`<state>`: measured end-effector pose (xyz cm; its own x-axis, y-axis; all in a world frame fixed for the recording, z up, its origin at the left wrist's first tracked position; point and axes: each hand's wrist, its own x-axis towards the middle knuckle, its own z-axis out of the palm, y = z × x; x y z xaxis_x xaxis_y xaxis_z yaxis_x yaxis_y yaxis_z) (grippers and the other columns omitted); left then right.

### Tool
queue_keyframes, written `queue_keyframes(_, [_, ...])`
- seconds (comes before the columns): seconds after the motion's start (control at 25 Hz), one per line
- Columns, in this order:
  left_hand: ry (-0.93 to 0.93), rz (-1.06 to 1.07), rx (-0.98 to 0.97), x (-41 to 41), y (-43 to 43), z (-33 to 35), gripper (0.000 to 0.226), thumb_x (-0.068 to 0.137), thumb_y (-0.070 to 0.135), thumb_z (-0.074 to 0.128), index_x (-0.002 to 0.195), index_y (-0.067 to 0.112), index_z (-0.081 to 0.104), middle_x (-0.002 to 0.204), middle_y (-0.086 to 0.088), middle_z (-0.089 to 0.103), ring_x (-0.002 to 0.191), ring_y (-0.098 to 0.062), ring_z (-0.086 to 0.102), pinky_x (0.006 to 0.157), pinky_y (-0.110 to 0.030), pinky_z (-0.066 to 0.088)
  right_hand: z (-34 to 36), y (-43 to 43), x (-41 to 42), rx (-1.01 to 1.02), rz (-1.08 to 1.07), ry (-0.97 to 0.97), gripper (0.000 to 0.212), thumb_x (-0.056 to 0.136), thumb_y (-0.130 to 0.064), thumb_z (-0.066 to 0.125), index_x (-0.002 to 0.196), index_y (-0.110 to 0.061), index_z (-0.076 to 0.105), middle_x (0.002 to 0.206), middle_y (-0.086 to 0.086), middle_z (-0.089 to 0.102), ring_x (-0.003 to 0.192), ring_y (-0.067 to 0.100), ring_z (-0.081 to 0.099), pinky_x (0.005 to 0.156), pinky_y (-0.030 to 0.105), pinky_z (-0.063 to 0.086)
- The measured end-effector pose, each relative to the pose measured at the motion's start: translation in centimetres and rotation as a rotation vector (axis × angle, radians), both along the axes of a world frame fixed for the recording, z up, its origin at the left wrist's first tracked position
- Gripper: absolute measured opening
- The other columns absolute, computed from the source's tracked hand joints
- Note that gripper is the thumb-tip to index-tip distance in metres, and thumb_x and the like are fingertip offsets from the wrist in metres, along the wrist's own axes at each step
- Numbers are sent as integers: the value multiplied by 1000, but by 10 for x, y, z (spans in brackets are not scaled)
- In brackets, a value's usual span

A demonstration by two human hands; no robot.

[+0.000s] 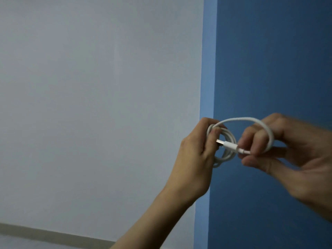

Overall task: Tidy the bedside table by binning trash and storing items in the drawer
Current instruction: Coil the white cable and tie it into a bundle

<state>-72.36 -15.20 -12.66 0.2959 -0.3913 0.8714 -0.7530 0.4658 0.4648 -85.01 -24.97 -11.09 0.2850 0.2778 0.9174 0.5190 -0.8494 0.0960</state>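
Observation:
A white USB cable [231,139] is wound into a small coil held up in front of the wall. My left hand [195,159] grips the coil from the left, thumb and fingers curled round its loops. My right hand [291,159] pinches the cable just behind its metal USB plug [220,142], which points left across the coil. One loose loop arches over the top between both hands and passes round my right fingers. The bedside table, the drawer and the bin are out of view.
A pale grey wall [89,105] fills the left, and a blue wall [269,60] fills the right, meeting at a protruding corner edge. A strip of skirting [53,234] runs along the bottom left.

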Motion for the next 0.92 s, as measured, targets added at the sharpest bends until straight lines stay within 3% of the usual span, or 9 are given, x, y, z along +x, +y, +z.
queue_keyframes(0.16, [29,-34,7,1,0,5,23,99,26,38,89,16,56,58,10,44,47,-5,39,45,-10,31,1,-3,-4,22,-94,-48,15,76,-29,61,69,-34,48,74,-15,60,77,7,66,68,12,53])
queue_keyframes(0.28, [0,34,13,-2,-3,4,24,99,26,37,89,16,56,61,8,46,52,-5,42,47,-13,35,3,2,-1,-58,-292,-124,17,76,-15,62,68,-26,52,66,-9,58,69,1,61,64,4,47])
queue_keyframes(0.36, [-55,115,-25,-3,-5,3,24,100,24,37,91,15,58,72,7,54,64,-5,50,57,-20,43,3,10,6,-87,-439,-163,14,68,-10,66,64,-17,55,60,-8,55,61,5,54,57,8,43])
queue_keyframes(0.44, [-118,152,-53,-3,-7,2,24,99,23,38,95,13,60,87,1,60,77,-11,57,67,-24,48,0,16,12,-64,-453,-143,13,65,-11,68,62,-15,56,57,-8,54,55,10,50,52,17,42])
queue_keyframes(0.6, [-134,78,-79,-6,-7,1,22,99,19,41,99,10,61,87,-3,64,72,-11,59,56,-9,45,-10,16,25,137,-461,-202,29,65,-17,80,62,-21,51,60,-7,55,57,10,52,50,11,41])
queue_keyframes(0.68, [-154,62,-113,-9,-6,2,22,99,19,41,99,11,61,85,0,63,71,-4,56,55,-5,43,-11,12,30,370,-394,-219,33,59,-32,78,71,-26,48,74,-4,57,68,12,59,56,13,48])
queue_keyframes(0.76, [-131,4,-123,-11,-5,3,20,99,17,41,98,14,61,85,2,63,71,-3,57,56,-5,44,-9,8,34,562,-157,-46,39,55,-47,72,83,-34,49,90,-8,62,87,6,64,65,18,55])
queue_keyframes(0.84, [-129,-29,-129,-13,-6,3,21,99,16,42,99,18,62,84,7,63,71,0,57,58,-10,46,-10,3,38,604,107,157,34,67,-41,74,94,-34,54,92,-7,67,87,3,65,67,23,56])
queue_keyframes(0.92, [-163,3,-143,-14,-8,2,22,98,15,41,102,18,63,89,8,64,79,-3,60,66,-20,53,-12,3,42,566,135,195,13,86,-19,61,98,-23,59,86,2,68,80,10,67,65,26,55])
